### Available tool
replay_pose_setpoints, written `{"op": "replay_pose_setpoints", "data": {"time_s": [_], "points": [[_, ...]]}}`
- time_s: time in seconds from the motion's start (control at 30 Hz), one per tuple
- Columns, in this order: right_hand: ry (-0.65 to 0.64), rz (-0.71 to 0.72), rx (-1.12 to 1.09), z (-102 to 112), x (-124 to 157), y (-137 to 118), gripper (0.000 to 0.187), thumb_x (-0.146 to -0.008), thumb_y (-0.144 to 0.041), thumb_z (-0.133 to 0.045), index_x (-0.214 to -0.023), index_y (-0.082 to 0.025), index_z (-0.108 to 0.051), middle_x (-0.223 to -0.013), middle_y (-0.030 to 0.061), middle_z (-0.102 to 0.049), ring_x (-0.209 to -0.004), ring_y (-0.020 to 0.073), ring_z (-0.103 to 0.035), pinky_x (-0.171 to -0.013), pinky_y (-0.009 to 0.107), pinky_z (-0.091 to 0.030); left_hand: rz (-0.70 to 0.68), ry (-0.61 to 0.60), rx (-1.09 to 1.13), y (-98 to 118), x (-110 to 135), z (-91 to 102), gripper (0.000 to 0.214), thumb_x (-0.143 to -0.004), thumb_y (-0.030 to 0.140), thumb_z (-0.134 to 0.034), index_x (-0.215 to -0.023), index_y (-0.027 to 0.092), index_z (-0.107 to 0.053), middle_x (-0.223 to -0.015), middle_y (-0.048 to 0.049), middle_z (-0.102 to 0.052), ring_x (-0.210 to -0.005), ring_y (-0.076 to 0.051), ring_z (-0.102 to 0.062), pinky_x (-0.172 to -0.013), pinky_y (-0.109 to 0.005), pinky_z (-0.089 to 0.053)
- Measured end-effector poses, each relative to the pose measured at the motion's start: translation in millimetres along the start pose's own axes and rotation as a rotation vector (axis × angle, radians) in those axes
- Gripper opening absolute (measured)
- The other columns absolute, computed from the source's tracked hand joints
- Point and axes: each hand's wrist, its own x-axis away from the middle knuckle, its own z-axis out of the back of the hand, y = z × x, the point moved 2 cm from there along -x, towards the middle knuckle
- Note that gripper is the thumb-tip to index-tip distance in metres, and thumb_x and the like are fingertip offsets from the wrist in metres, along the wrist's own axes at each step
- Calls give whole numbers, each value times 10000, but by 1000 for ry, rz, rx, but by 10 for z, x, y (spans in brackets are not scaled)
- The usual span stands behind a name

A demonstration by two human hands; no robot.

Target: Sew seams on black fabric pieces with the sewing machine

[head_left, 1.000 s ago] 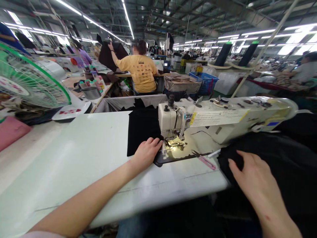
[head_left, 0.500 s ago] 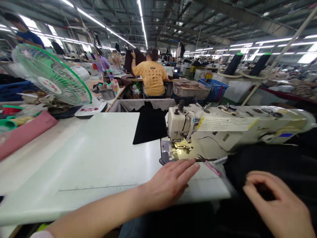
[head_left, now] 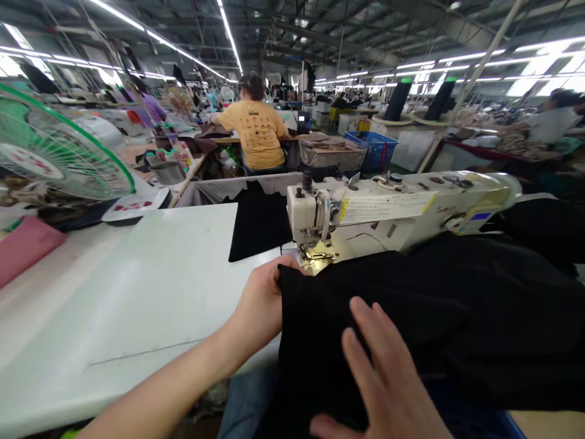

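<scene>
A large piece of black fabric [head_left: 425, 299] spreads over the right of the table and drapes down its front edge. My left hand [head_left: 267, 289] pinches the fabric's left corner, just in front of the needle area of a white sewing machine [head_left: 388, 204]. Over the fabric, fingers spread, is my right hand [head_left: 384, 366]; whether it touches the cloth I cannot tell. The machine's lamp lights the metal needle plate [head_left: 322, 255]. Behind the needle, to the left, lies another black fabric piece [head_left: 260, 225].
A fan [head_left: 59, 146] with a green rim stands at the left, near a pink cloth roll [head_left: 30, 247]. Two dark thread cones [head_left: 398, 100] stand behind the machine. A person in a yellow shirt [head_left: 253, 134] sits ahead. A blue basket [head_left: 377, 149] is beyond the machine.
The black fabric has come leftward over the table front, covering where the pink-handled snips lay. My left hand has taken its corner; my right hand has moved left and opened. The view has shifted right.
</scene>
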Motion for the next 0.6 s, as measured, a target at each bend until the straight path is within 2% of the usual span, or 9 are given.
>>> {"op": "replay_pose_setpoints", "data": {"time_s": [0.07,0.13,0.23,0.3,0.37,0.43,0.47,0.53,0.6], "points": [[14,142,134,-281,23,-179,540,-880,-343,-677,-1375,-187,-531,-1661,141,-239,-1472,356,-348,-1195,632,-260,-19,55,-9,97,9,69,78,-710,182,-635,-658,189,-577,-597,43,-576,-575,-120,-483,-522,-215,-373],[82,163,184,-556,-2,-270,403,-881,-234,-658,-1272,-192,-571,-1665,129,-217,-1472,329,-349,-1208,631,-232,-65,148,30,162,23,86,76,-705,182,-638,-683,197,-567,-638,43,-572,-610,-125,-487,-552,-222,-390],[200,93,200,-844,-113,-270,399,-874,-116,-631,-1262,-175,-562,-1607,157,-325,-1472,322,-346,-1189,633,-290,-92,277,243,182,84,12,108,-739,219,-648,-745,209,-540,-747,30,-576,-696,-136,-518,-637,-239,-442],[269,79,124,-869,-207,-239,409,-900,-96,-541,-1307,-137,-535,-1518,196,-449,-1455,326,-380,-1150,626,-368,-71,311,390,170,151,-51,142,-766,257,-647,-758,213,-512,-788,21,-567,-730,-140,-532,-680,-252,-466],[276,145,-24,-728,-296,-225,421,-920,-80,-443,-1329,-126,-532,-1365,179,-613,-1370,290,-509,-1098,562,-464,-84,344,405,168,220,-38,140,-763,265,-648,-749,212,-519,-798,14,-573,-749,-147,-550,-701,-261,-481],[197,220,-182,-453,-377,-217,418,-944,-93,-399,-1325,-155,-559,-1181,114,-735,-1198,234,-660,-1007,438,-559,-137,375,265,186,259,90,74,-748,234,-645,-744,205,-577,-794,3,-611,-765,-157,-578,-719,-269,-490],[158,212,-238,-283,-423,-202,407,-959,-108,-396,-1316,-180,-578,-1108,81,-766,-1098,210,-712,-945,375,-592,-172,391,166,203,258,189,35,-745,215,-643,-737,202,-612,-796,-5,-637,-786,-165,-599,-739,-274,-497],[139,25,-258,58,-558,-117,359,-979,-166,-464,-1294,-259,-611,-1082,28,-781,-983,194,-751,-850,308,-614,-215,386,-14,250,199,411,37,-752,187,-651,-749,197,-687,-826,-21,-690,-813,-175,-635,-753,-277,-514],[187,-185,-143,341,-767,9,300,-974,-202,-559,-1225,-323,-671,-1089,-4,-781,-946,200,-757,-840,306,-606,-218,358,-85,324,70,608,79,-773,193,-675,-816,194,-741,-852,-22,-721,-703,-149,-636,-640,-253,-524]]}}
